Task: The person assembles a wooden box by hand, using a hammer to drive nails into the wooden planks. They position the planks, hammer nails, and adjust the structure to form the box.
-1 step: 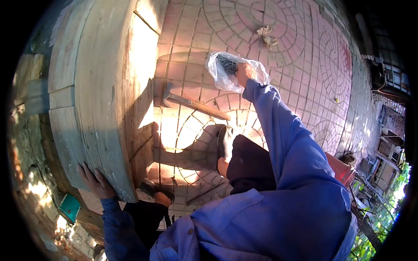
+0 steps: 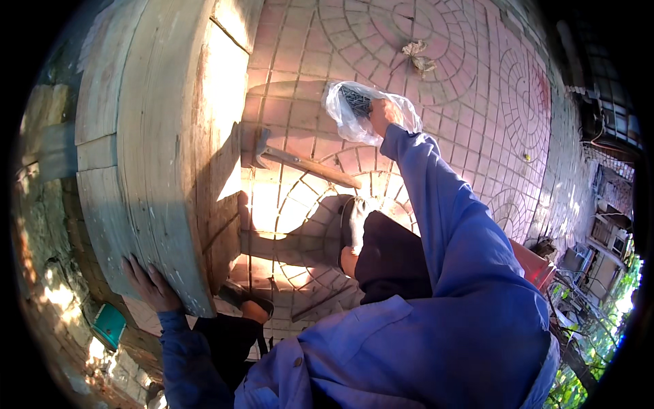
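Observation:
My left hand [image 2: 152, 285] rests on the near end of a wooden bench [image 2: 153, 157], fingers stretched out over its plank top. It holds nothing. My right hand [image 2: 385, 116] reaches down into a clear plastic bag [image 2: 347, 127] on the paved ground. Dark metal nails [image 2: 356, 101] lie in the bag right beside that hand. Its fingertips are hidden among the bag and nails, so their grip does not show. Between the bench and the bag lies a hammer [image 2: 310, 165], its metal head toward the bench and its wooden handle pointing to my foot.
My shoes stand on the tiles near the bench. A dark thin bar [image 2: 323, 303] lies on the ground between my legs. Dry leaves [image 2: 418, 57] are beyond the bag. A green container [image 2: 109, 325] sits at lower left, and something red [image 2: 533, 266] is behind my right side.

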{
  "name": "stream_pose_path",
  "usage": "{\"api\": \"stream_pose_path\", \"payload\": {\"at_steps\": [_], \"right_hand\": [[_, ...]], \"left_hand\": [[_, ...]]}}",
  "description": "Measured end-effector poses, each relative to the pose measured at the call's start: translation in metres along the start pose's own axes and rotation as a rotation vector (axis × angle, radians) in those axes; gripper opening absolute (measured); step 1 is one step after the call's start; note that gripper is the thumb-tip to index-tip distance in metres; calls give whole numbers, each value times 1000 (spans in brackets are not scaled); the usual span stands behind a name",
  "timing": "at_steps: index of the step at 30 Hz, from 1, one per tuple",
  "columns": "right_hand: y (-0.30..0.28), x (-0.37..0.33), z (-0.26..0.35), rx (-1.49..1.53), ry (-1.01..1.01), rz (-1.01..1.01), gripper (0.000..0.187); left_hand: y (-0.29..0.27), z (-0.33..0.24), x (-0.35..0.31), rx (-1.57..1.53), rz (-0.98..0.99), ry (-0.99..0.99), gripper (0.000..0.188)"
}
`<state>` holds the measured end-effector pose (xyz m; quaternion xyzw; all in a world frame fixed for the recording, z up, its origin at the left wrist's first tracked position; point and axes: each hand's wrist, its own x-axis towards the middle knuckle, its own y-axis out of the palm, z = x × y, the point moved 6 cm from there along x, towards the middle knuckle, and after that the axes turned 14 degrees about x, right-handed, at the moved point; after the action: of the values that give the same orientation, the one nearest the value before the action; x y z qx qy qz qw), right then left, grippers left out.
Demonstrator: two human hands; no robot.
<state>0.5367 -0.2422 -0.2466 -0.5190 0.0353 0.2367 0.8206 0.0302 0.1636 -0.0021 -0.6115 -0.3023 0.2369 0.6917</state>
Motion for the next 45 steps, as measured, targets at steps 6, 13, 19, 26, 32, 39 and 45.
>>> {"api": "stream_pose_path", "payload": {"at_steps": [6, 13, 19, 26, 32, 39, 45], "right_hand": [[-1, 0, -23, 784, 174, 263, 16], [-3, -2, -32, 1172, 377, 332, 14], [-2, -5, -29, 1366, 394, 401, 13], [-10, -12, -18, 1355, 346, 339, 14], [-25, -37, 19, 1399, 347, 392, 15], [-81, -51, 104, 895, 169, 393, 20], [-95, -169, 247, 999, -95, 555, 20]], "left_hand": [[0, 0, -1, -1, -15, 11, 50], [0, -1, 1, -11, -21, 14, 50], [0, -2, 2, -8, -7, -9, 52], [4, 7, -3, 26, -11, -6, 53], [6, 11, -6, 44, -6, -23, 51], [8, 24, -11, 28, -51, -81, 51], [-26, 3, -12, -177, -199, -65, 32]]}}
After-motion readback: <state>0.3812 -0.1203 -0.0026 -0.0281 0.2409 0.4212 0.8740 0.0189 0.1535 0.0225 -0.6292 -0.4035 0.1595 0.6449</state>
